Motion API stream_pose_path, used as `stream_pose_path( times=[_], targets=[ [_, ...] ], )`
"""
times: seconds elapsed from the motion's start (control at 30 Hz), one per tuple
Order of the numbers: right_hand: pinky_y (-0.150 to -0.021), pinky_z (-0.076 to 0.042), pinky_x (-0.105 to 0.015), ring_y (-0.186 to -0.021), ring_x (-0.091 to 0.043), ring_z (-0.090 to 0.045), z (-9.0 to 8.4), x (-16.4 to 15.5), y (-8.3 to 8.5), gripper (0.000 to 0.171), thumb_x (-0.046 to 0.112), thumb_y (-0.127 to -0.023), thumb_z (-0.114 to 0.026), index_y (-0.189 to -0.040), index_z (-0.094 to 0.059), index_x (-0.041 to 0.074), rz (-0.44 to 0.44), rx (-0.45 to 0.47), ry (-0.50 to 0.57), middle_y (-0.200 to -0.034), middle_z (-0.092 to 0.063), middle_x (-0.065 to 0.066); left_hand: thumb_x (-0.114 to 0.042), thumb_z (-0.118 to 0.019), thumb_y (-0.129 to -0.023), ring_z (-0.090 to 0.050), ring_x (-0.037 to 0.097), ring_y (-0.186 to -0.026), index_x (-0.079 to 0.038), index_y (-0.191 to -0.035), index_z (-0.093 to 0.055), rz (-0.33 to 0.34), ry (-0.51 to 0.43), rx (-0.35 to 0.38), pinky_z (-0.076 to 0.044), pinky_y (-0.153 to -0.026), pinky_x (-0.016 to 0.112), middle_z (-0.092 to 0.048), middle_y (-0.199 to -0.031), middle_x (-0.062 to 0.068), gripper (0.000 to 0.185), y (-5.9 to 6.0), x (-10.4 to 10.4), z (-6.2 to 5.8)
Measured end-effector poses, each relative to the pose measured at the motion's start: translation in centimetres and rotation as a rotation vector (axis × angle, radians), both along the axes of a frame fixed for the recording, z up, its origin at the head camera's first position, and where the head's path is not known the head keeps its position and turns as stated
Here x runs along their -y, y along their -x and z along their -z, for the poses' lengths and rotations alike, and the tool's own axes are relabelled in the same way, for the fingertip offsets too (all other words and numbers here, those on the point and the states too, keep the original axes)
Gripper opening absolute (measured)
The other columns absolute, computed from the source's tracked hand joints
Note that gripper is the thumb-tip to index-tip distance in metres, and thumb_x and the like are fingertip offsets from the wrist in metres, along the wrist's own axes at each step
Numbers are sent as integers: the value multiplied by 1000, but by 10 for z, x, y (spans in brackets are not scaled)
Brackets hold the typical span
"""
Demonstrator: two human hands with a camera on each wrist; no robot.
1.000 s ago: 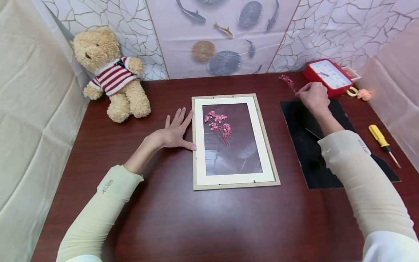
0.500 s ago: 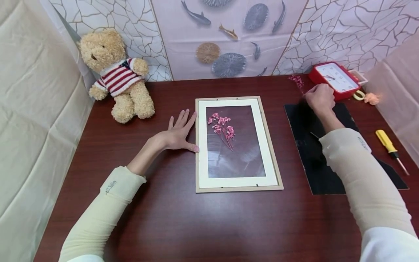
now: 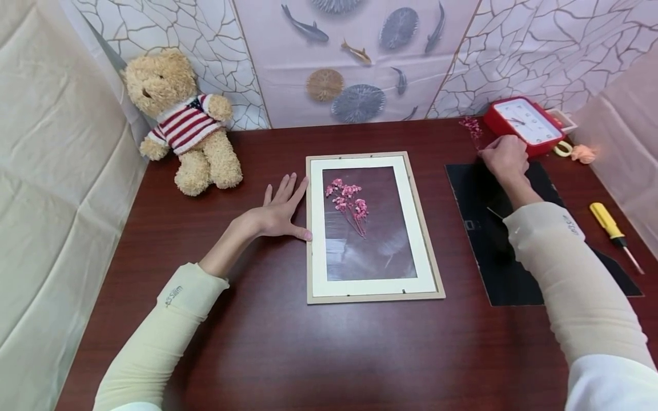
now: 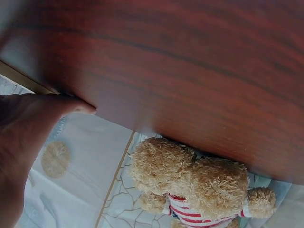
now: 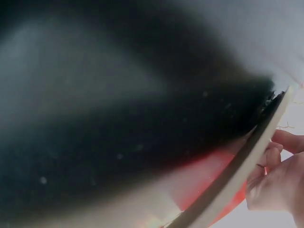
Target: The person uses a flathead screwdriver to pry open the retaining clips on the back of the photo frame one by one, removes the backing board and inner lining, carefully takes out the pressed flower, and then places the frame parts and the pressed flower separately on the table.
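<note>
The small sprig of dried pink flowers (image 3: 470, 127) stands at the far right of the table (image 3: 267, 342), just beside the red clock (image 3: 524, 124), its blossoms rising just past the fingertips of the right hand (image 3: 505, 158), which are curled in around the thin stem and pinch it low down. A sprig like this looks nearly weightless, stiff and brittle; the blossoms would likely crumble under pressure, so the bare lower stem, taken lightly between thumb and forefinger, seems the safest hold. Under that hand's wrist lies the black backing board (image 3: 483, 251), flat on the table. The right wrist view is mostly dark blur, showing only curled fingers (image 5: 280, 175) next to something red.

Away to the left, the left hand (image 3: 277, 211) lies flat on the wood, fingers straight and spread, gripping nothing; its thumb tip touches the left edge of the picture frame (image 3: 367, 295). Inside the frame, beyond the thumb, another cluster of pink flowers (image 3: 348, 201) rests on the glass.

Farther out: a teddy bear (image 3: 185, 123) in a striped jumper beyond the left fingers, a yellow screwdriver (image 3: 612, 225) right of the right forearm
</note>
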State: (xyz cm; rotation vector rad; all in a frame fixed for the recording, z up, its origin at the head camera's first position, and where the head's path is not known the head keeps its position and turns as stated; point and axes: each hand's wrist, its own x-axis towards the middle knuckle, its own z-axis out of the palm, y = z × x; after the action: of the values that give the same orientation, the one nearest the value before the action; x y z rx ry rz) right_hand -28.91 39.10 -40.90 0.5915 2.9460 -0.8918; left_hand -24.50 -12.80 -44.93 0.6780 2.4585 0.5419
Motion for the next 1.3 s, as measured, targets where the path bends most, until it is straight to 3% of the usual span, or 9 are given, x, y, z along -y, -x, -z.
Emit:
stream_pose_path(
  times=[0.2,0.37,0.5,0.6,0.7,0.83,0.97,1.13,1.3],
  targets=[
    [-102,-47,-74,-124,-52,-59,-9,23,-4,53,40,-110,-61,-127,-69,-9,-65,-91,-1,-123,-68,-32,-59,-84,-93,34,31,-166,-19,-174,21,10,-7,7,22,-130,62,31,-179,17,139,-7,-2,-13],
    [-96,-49,-61,-115,-48,-62,-28,93,-24,45,31,-109,-67,-125,-71,-11,-328,-159,18,-129,-66,-36,-61,-83,-92,35,30,-165,-20,-174,22,7,2,15,22,-130,61,32,-179,16,140,-8,-2,-15],
    [-95,-51,-61,-113,-47,-64,-34,155,-58,35,23,-106,-74,-121,-73,-9,-581,-72,16,-129,-63,-34,-55,-85,-94,37,29,-164,-18,-174,22,3,1,19,24,-130,61,34,-178,16,138,-6,-3,-11],
    [-94,-55,-65,-112,-42,-64,-32,189,-85,33,25,-104,-78,-121,-73,-3,-686,37,-20,-134,-61,-27,-54,-85,-94,37,29,-164,-18,-174,23,4,1,23,24,-130,61,35,-178,16,138,-5,-3,-9],
    [-86,-57,-62,-102,-34,-64,-29,210,-106,29,28,-104,-78,-117,-72,3,-717,96,-99,-132,-58,-21,-54,-84,-94,38,29,-164,-18,-174,23,8,-4,19,24,-129,61,34,-178,17,138,-5,-2,-8],
    [-72,-55,-50,-84,-27,-61,-23,223,-118,26,28,-105,-77,-106,-67,4,-724,79,-217,-117,-54,-18,-56,-84,-94,38,28,-164,-20,-174,23,9,5,5,24,-130,61,34,-178,16,138,-3,-1,-6],
    [-68,-56,-49,-77,-27,-63,-18,226,-121,25,24,-105,-76,-99,-62,4,-739,70,-277,-114,-52,-21,-59,-84,-93,37,28,-164,-21,-174,22,8,6,-1,23,-130,62,34,-178,16,139,0,1,-1],
    [-69,-59,-52,-76,-28,-66,-18,226,-119,25,22,-106,-74,-93,-62,4,-743,108,-299,-124,-54,-26,-60,-85,-91,37,28,-164,-22,-174,22,3,5,-1,23,-130,62,33,-179,15,140,3,2,4],
    [-63,-56,-47,-65,-26,-63,-22,226,-118,31,15,-106,-71,-77,-65,6,-737,145,-320,-123,-55,-27,-61,-85,-91,37,28,-164,-23,-174,22,4,4,1,23,-130,62,34,-179,14,141,5,2,7]
  ],
)
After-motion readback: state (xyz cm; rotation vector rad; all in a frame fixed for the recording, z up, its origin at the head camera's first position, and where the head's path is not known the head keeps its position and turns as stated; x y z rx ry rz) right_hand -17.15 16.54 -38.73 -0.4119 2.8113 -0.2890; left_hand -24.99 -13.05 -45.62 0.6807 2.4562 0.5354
